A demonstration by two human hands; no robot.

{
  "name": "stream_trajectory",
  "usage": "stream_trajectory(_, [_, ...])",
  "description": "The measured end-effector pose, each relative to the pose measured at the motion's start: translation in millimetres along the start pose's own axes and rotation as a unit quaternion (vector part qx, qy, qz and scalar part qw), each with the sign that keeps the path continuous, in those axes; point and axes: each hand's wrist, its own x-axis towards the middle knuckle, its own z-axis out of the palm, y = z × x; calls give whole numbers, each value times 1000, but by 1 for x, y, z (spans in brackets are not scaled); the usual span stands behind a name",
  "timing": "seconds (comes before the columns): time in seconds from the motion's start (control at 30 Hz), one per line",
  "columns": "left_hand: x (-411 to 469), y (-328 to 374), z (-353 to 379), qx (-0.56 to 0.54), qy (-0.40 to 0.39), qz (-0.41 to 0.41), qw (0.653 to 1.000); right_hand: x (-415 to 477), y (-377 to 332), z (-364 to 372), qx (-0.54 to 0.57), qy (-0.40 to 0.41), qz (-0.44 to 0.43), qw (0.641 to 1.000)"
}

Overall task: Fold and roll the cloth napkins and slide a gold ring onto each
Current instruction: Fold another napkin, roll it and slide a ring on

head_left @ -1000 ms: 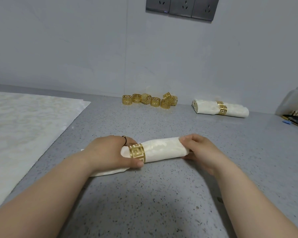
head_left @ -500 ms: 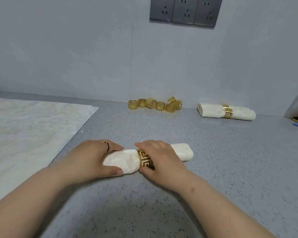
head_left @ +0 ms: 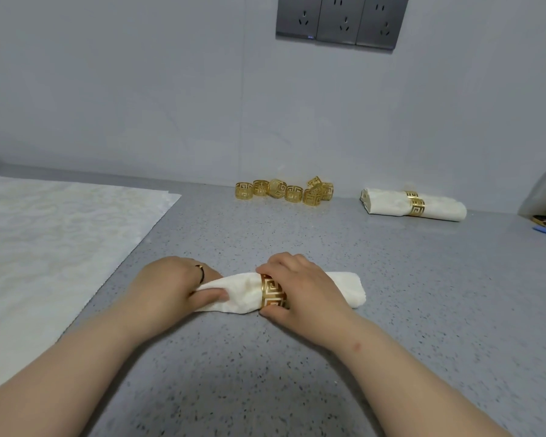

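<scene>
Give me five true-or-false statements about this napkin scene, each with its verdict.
1. The right hand grips the gold ring on the rolled napkin. True.
2. The left hand lies flat on the flat cloth. False: it holds the rolled napkin's left end, off that cloth.
3. Spare rings lie close to the wall. True.
4. The finished rolls sit at the back left. False: they lie at the back right, to the right of the spare rings.
5. The rolled napkin shows on both sides of the gold ring. True.
</scene>
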Motion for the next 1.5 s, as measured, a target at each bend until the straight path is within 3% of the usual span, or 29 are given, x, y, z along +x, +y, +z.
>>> stream_trajectory(0.23, [1,-3,6,-30,-75,-2,997,-4,12,-3,17,-22,56,998])
stream_trajectory(0.67, [-6,-8,3,-122,-57,-48,990,-14,23,-9,-5,-32,94,995])
stream_trajectory(0.83, [-16,-18,-5,-199,-75,-83,974,-14,9,-6,-25,-4,46,999])
stream_trajectory(0.97, [-15,-17,-2,-190,-56,-87,976,-6,-2,6,-64,40,1,997])
stream_trajectory(1.5, [-10,-5,9,-171,-14,-77,982,-6,-5,4,-57,53,-4,997])
